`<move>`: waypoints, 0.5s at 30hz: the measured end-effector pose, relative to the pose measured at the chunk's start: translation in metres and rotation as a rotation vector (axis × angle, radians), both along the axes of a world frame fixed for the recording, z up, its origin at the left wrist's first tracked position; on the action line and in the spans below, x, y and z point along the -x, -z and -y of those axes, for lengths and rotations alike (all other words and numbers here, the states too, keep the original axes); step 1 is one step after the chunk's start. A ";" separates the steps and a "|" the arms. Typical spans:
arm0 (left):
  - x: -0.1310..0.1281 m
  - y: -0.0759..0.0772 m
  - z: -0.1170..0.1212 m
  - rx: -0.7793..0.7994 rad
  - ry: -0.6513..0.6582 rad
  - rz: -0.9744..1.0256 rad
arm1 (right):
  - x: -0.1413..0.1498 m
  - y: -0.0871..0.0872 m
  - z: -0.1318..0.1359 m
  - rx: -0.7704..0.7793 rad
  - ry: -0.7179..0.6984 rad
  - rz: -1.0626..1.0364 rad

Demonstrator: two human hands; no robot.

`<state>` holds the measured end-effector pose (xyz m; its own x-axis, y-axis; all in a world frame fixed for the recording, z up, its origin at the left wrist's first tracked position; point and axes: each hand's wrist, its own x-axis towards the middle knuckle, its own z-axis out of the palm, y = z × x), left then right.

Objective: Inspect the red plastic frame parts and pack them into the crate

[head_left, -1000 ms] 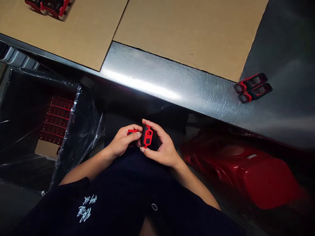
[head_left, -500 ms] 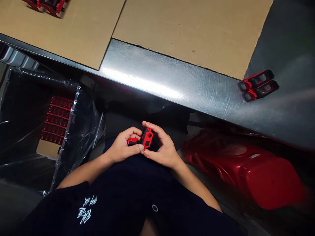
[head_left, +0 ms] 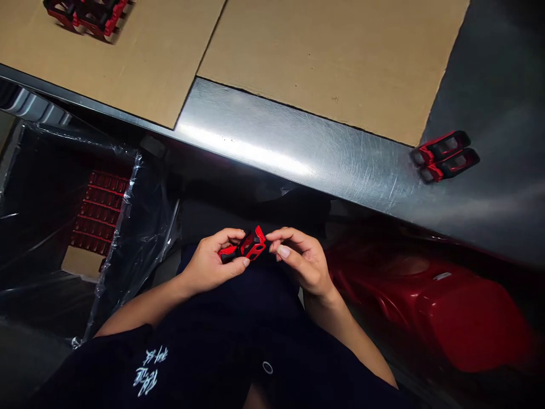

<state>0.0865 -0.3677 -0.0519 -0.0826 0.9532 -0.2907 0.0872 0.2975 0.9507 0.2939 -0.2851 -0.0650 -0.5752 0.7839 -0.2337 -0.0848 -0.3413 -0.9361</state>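
Pinches a red-and-black holed part [head_left: 254, 250] in the left hand [head_left: 208, 258] near the middle of the view, before a navy shirt [head_left: 213, 352], with thumb along the lower edge and fingers curled above. Shows also a red-and-black end section [head_left: 228, 251] inside that grip; cannot tell one joined part from two. Holds the right hand [head_left: 304, 261] at three o'clock from the part, half curled, with index tip right beside its edge; cannot tell contact from a slim gap there, nor thumb and fingers pressed together from slightly spread.

Differs from half a second ago, with the part there spanned by right thumb and index: now sits back toward three o'clock on the right. Tilts the part anew, turning the holed red face more toward five o'clock and baring more dark interior.

Leaves unchanged two red-and-black frames [head_left: 445, 156] side by side at two o'clock on the steel table [head_left: 276, 136], similar pieces [head_left: 91, 20] at eleven on a cardboard sheet [head_left: 128, 74], and rows of red parts [head_left: 97, 210] at nine in a plastic-lined bin [head_left: 134, 170].
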 end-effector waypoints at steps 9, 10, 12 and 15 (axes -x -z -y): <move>0.013 0.009 -0.006 -0.416 0.195 -0.315 | 0.012 -0.009 0.010 0.270 -0.086 -0.054; 0.014 0.010 -0.008 -0.438 0.214 -0.323 | 0.013 -0.010 0.010 0.262 -0.074 -0.041; 0.017 0.011 -0.011 -0.467 0.238 -0.331 | 0.015 -0.014 0.010 0.224 -0.054 -0.012; 0.019 0.012 -0.013 -0.433 0.214 -0.303 | 0.016 -0.018 0.009 0.091 -0.037 0.055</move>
